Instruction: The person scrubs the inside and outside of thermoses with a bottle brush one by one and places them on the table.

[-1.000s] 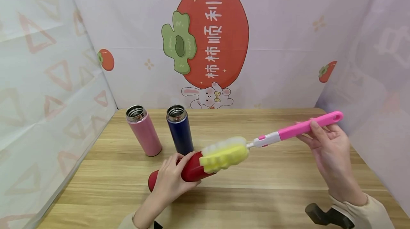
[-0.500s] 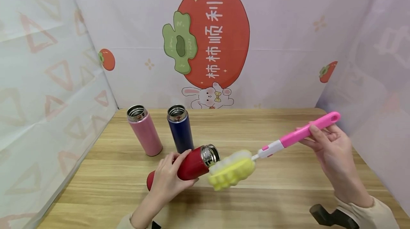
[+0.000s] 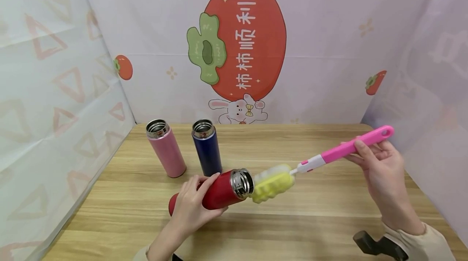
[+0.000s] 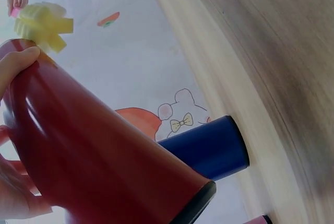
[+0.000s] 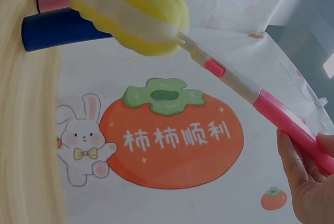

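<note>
My left hand (image 3: 193, 202) grips a red thermos bottle (image 3: 221, 192), tilted with its bare steel mouth turned to the right. In the left wrist view the red bottle (image 4: 104, 140) fills much of the picture, with the thumb across it near the mouth end. My right hand (image 3: 384, 169) pinches the pink handle of a bottle brush (image 3: 340, 150). The brush's yellow and white sponge head (image 3: 273, 184) is just right of the bottle mouth; whether they touch I cannot tell. In the right wrist view the sponge head (image 5: 135, 15) stands at the top.
A pink bottle (image 3: 167, 151) and a dark blue bottle (image 3: 207, 149) stand upright without lids behind the left hand. Under everything lies a wooden table (image 3: 292, 232). A printed cloth backdrop (image 3: 321, 50) rises along its back, and cloth walls flank both sides.
The sponge head first swung down and right, away from the front of the red bottle's mouth, then came up and stopped beside it. Both hands keep their hold.
</note>
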A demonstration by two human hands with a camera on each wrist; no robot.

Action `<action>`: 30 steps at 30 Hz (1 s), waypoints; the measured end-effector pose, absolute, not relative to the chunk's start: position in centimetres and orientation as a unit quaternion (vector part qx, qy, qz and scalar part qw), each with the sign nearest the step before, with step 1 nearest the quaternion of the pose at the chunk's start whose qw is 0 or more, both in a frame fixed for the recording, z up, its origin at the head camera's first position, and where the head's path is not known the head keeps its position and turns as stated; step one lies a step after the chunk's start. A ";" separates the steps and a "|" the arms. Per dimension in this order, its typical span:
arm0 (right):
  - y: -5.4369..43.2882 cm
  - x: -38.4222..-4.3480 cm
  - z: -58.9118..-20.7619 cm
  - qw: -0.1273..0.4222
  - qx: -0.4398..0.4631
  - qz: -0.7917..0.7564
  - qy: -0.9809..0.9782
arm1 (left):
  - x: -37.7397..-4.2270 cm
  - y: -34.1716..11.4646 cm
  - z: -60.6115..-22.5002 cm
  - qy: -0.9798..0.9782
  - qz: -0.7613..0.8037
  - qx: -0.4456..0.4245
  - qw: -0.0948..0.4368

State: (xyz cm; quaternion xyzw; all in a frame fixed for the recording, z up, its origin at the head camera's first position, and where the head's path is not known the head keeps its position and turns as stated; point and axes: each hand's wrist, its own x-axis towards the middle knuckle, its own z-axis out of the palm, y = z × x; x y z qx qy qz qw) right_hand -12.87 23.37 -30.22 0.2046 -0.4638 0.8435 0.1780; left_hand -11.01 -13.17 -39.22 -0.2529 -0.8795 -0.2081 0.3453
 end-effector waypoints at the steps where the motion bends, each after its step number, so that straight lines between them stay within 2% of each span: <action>1: 23.3 -12.9 -30.2 0.183 0.201 0.843 -0.464 | -11.0 -13.2 -39.2 -0.878 -0.208 -0.256 0.346; 11: 23.2 -13.4 -30.2 0.214 0.172 0.857 -0.435 | -10.9 -12.9 -39.4 -0.864 -0.211 -0.301 0.344; 21: 23.5 -13.4 -30.2 0.224 0.149 0.868 -0.418 | -10.9 -12.8 -39.5 -0.874 -0.239 -0.264 0.330; 25: 23.8 -13.4 -30.2 0.221 0.149 0.875 -0.404 | -10.9 -12.9 -39.5 -0.878 -0.307 -0.230 0.288; 30: 24.1 -13.4 -30.3 0.213 0.151 0.881 -0.394 | -11.1 -12.9 -39.2 -0.859 -0.443 -0.171 0.190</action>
